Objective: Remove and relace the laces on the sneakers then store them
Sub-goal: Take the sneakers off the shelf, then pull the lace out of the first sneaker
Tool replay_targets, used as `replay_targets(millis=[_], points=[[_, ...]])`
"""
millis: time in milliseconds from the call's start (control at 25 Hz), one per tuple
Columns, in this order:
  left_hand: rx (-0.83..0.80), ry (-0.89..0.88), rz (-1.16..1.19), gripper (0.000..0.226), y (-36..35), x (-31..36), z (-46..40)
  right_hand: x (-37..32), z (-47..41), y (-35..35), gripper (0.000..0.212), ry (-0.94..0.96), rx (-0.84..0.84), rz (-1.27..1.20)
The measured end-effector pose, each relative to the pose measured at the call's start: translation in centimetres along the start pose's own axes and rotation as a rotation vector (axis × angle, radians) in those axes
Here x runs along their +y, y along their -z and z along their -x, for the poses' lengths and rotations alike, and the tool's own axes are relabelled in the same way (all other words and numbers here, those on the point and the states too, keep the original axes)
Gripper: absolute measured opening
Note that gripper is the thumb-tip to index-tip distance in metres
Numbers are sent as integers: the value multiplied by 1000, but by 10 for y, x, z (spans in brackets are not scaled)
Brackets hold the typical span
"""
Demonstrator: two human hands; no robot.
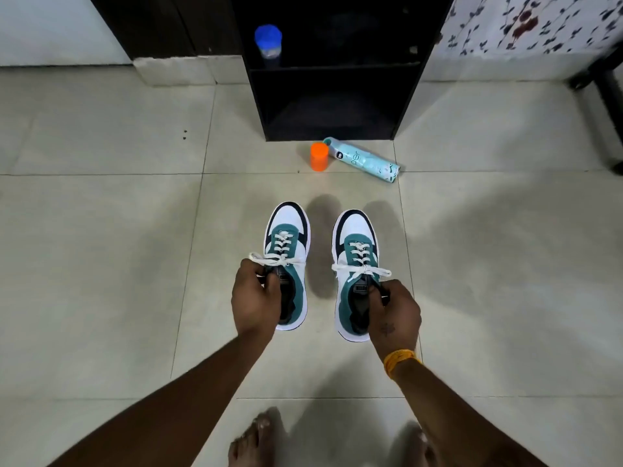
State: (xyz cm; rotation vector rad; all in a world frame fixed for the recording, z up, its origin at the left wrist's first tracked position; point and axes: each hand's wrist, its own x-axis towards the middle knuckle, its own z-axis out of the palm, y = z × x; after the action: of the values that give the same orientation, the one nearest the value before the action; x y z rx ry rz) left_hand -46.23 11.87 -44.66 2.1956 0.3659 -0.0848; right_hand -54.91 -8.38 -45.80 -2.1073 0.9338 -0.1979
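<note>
Pale tiled floor (101,264), grey grout lines. Black open shelf unit (337,106) at 12 o'clock, standing on the floor against the wall. Blue-lidded jar (268,45) on its upper shelf, left side. Just in front of the unit: orange cap (319,156) upright, touching or nearly touching a light teal spray can (364,160) lying on its side. Floral cloth (539,25) at 1–2 o'clock. My bare toes (256,439) at 6 o'clock.

Sneakers: white, teal and black, both laced with white laces, each tied in a bow, toes pointing to 12. Side by side, apart, shadows on the tiles under them.

My left hand (258,298) grips the left sneaker (288,261) at the tongue and collar, fingers curled in. My right hand (394,315) pinches the right sneaker (355,271) at its tongue. Orange thread band (399,360) on my right wrist.
</note>
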Motion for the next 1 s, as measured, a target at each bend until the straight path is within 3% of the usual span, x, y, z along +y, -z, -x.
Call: replay_targets(millis=[320,560,720,880,1000], points=[[-53,-64,-53,10,-78,-77,-50,80,-56,-76,11,79,64,18],[26,-101,44,12,-104,-104,-67,88,-87,-104,15,81,132,-36],[-47,-53,103,22,-99,-100,-70,81,-85,-95,21,35,168,-66],[-142,3,139,25,-84,-98,-75,47,-70,-94,6,278,310,-132],[-182,20,175,20,-71,-104,-78,21,-52,-127,5,416,120,-226]])
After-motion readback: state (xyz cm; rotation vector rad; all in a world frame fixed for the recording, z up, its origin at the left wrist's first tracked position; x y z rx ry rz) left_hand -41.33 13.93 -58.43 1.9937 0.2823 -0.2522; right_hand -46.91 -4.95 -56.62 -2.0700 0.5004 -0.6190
